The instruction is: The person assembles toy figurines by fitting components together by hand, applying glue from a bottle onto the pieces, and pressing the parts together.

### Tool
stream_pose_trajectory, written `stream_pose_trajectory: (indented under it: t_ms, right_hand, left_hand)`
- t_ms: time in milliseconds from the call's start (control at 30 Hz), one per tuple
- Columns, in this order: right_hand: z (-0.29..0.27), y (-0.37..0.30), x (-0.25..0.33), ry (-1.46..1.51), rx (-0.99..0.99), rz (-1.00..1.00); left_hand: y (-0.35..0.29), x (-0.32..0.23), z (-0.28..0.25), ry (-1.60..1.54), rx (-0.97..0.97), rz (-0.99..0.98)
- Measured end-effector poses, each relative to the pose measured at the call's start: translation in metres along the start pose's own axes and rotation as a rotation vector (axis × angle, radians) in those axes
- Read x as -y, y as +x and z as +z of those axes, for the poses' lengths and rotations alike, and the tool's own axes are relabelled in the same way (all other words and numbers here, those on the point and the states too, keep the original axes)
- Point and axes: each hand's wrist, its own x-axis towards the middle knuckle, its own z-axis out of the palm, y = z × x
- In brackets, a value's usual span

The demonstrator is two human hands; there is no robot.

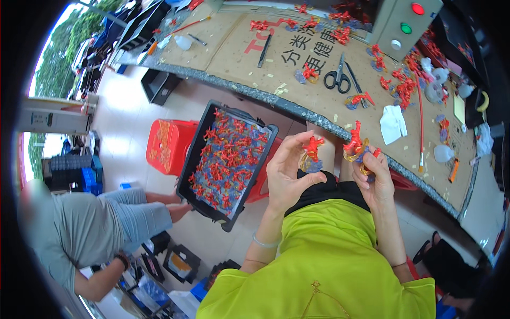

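Over my lap, my left hand [289,173] grips a small figurine [313,149] between thumb and fingers; its top is red, with translucent yellow and purple-blue parts below. Close beside it, my right hand [376,179] is closed around at least one similar red figurine [355,139] with a yellow and purplish base. A second red piece pokes out between the right fingers, and I cannot make out whether it belongs to the same figurine. Both hands are just off the edge of the workbench [234,40], with a gap between them.
A black crate [226,165] full of such figurines rests beside a red stool [169,146] on the left. Scissors [338,77], a white cloth [392,124], a long red brush [421,127] and scattered figurines lie on the bench. A control box [404,26] stands behind. Another person [90,228] is at left.
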Motion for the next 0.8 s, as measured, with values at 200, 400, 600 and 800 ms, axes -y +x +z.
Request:
stream_pose_trajectory:
  t_ms: [200, 400, 600, 800]
  right_hand:
    - [0.016, -0.018, -0.005, -0.045, -0.088, -0.073]
    - [0.014, -0.023, -0.009, 0.045, -0.275, -0.254]
    - [0.012, -0.047, -0.016, 0.005, -0.584, -0.508]
    - [0.009, -0.073, -0.032, -0.025, -0.813, -0.581]
  left_hand:
    - [0.008, 0.005, -0.017, -0.075, 0.023, -0.126]
    - [0.057, 0.009, -0.012, 0.294, 0.163, 0.118]
    - [0.077, 0.028, -0.004, 0.250, 0.359, -0.017]
    - [0.066, 0.030, 0.020, 0.353, 0.514, -0.051]
